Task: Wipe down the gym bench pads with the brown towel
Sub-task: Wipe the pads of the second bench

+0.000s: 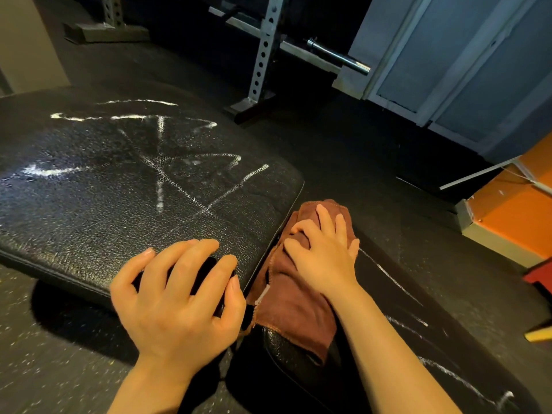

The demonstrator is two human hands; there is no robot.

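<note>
A long black bench pad (89, 186) streaked with white chalk lines fills the left and centre. A second black pad (433, 339), also chalk-marked, runs to the lower right. The brown towel (295, 303) lies bunched over the gap between the two pads. My right hand (322, 252) presses down on the towel, its fingers spread and bent into the cloth. At the near corner of the long pad my left hand (176, 297) rests with its fingers curled over the edge.
A grey perforated rack upright (264, 49) and a barbell end (340, 56) stand behind the bench. Blue-grey panels (466, 55) line the right wall. An orange box (519, 204) sits at far right. Speckled rubber floor (59, 354) surrounds the bench.
</note>
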